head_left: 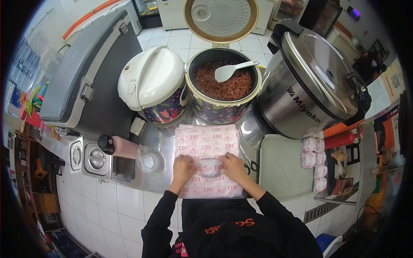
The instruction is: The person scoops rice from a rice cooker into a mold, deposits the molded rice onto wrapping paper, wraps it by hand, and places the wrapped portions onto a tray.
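A stack of printed rice wrapping paper [206, 141] lies on the metal counter in front of me. On its lower half sits a small rounded parcel in the same paper [210, 167]. My left hand [184, 167] is at the parcel's left side, fingers curled and pinching the wrapping paper. At the right side my right hand [233, 167] does likewise. The fingertips are small and partly hidden. Behind the stack stands an open rice cooker [223, 111] holding reddish-brown rice [232, 89], with a white rice paddle [232, 71] resting on the rice.
Left are a closed rice cooker [150, 81], a grey cooler box [107, 64], a pink bottle [124, 147], a plastic-covered bowl [151, 162] and a lidded steel container [97, 159]. Right are a large steel cooker [309, 81], scissors [250, 165] and a tray [284, 172] with several wrapped parcels [320, 172].
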`<act>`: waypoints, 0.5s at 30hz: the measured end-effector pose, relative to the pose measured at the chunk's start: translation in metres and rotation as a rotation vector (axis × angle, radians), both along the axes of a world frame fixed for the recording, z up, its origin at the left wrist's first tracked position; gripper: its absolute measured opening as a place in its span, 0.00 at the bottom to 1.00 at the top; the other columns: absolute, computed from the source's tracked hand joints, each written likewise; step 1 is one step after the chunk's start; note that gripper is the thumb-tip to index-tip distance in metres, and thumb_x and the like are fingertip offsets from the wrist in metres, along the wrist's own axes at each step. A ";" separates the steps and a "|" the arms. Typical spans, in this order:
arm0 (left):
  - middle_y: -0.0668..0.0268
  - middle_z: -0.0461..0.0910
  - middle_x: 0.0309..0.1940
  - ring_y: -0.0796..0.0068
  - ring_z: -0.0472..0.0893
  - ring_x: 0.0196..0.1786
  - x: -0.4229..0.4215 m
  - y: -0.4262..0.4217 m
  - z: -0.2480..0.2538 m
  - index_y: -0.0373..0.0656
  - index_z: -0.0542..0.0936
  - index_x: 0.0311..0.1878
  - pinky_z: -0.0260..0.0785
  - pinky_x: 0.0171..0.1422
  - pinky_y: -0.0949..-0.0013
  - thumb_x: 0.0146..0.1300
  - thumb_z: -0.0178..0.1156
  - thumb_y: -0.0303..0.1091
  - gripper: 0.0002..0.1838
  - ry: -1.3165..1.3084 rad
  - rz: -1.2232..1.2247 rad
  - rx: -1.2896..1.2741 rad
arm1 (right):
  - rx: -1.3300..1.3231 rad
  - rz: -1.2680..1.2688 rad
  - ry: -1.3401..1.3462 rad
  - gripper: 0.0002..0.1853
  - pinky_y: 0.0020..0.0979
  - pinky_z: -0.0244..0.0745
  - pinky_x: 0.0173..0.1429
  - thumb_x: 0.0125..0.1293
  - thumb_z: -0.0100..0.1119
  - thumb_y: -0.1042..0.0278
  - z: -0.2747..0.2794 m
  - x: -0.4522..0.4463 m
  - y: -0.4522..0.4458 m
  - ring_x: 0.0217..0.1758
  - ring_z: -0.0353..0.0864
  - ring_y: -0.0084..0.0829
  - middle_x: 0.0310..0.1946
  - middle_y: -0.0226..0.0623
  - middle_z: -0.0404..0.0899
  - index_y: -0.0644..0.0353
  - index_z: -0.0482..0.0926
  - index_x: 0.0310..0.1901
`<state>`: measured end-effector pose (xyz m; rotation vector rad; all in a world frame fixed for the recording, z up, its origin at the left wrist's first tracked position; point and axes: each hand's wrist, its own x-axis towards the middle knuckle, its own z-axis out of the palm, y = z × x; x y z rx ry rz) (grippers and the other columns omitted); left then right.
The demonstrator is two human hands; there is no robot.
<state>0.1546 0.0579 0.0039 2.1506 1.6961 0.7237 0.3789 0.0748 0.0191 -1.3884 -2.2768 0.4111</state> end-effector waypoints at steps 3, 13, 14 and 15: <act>0.67 0.73 0.25 0.63 0.72 0.30 0.009 -0.027 -0.012 0.42 0.72 0.21 0.63 0.31 0.64 0.38 0.63 0.26 0.08 0.005 0.017 0.187 | 0.065 0.050 0.047 0.07 0.34 0.72 0.29 0.45 0.58 0.75 -0.011 0.007 -0.014 0.27 0.75 0.34 0.27 0.34 0.71 0.60 0.73 0.29; 0.53 0.69 0.40 0.58 0.70 0.41 0.042 -0.071 -0.013 0.29 0.69 0.51 0.63 0.45 0.59 0.43 0.54 0.26 0.27 0.107 0.007 0.051 | 0.094 -0.041 0.000 0.17 0.36 0.72 0.49 0.52 0.55 0.72 -0.016 -0.010 -0.068 0.50 0.74 0.46 0.52 0.55 0.68 0.70 0.70 0.43; 0.53 0.69 0.40 0.58 0.70 0.42 0.044 -0.070 -0.011 0.29 0.69 0.51 0.62 0.45 0.60 0.43 0.54 0.27 0.26 0.105 0.022 0.000 | 0.097 -0.044 -0.003 0.17 0.36 0.72 0.49 0.52 0.55 0.72 -0.013 -0.014 -0.070 0.50 0.74 0.46 0.52 0.55 0.68 0.70 0.70 0.43; 0.53 0.69 0.40 0.57 0.69 0.42 0.044 -0.071 -0.010 0.28 0.69 0.50 0.62 0.46 0.60 0.44 0.54 0.28 0.26 0.103 0.034 -0.054 | -0.002 -0.065 0.175 0.24 0.36 0.68 0.53 0.52 0.57 0.69 -0.010 -0.018 -0.073 0.50 0.72 0.46 0.49 0.52 0.68 0.70 0.64 0.50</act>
